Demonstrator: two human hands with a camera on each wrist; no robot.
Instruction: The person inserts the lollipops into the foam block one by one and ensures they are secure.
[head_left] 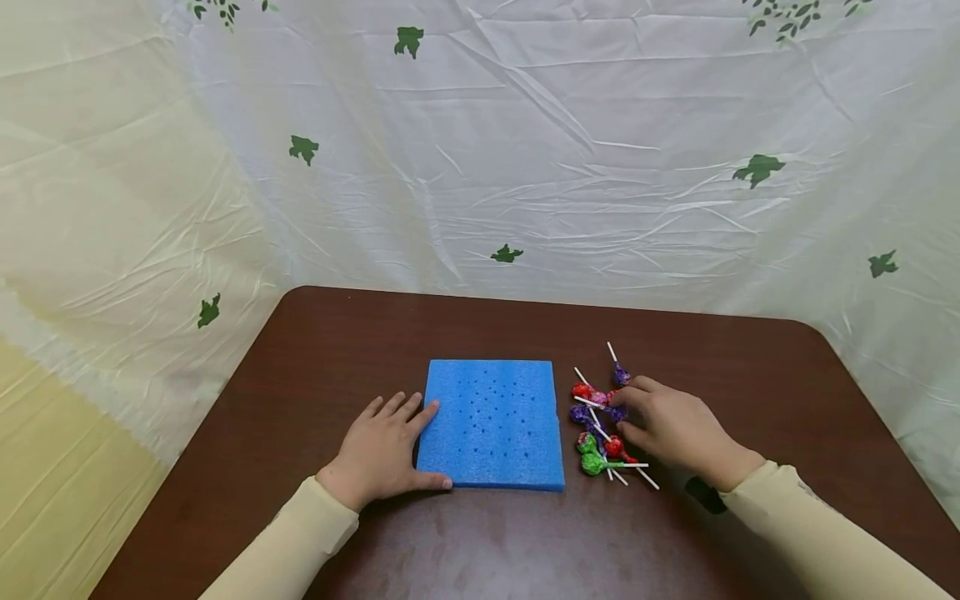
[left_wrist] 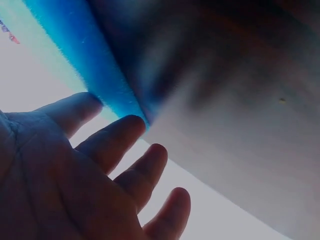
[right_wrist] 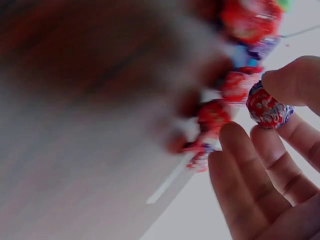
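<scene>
A blue foam block (head_left: 487,425) with small holes dotted over its top lies flat on the table. Spread fingers of my left hand (head_left: 382,454) rest along its left side, the thumb at the near left corner; the left wrist view has the fingertips by the foam's edge. Right of the block, my right hand (head_left: 678,425) pinches a purple-and-red wrapped lollipop (right_wrist: 268,106) by its head between thumb and fingers. Its white stick points left in the head view. Beneath and around it lies a loose pile of lollipops, including a green one (head_left: 592,463) and a red one (head_left: 614,447).
The brown table (head_left: 360,333) has rounded far corners. One purple lollipop (head_left: 621,376) lies at the pile's far end, stick pointing away. A dark object (head_left: 705,495) sits partly hidden under the right wrist. White cloth (head_left: 600,167) with green leaf prints hangs behind.
</scene>
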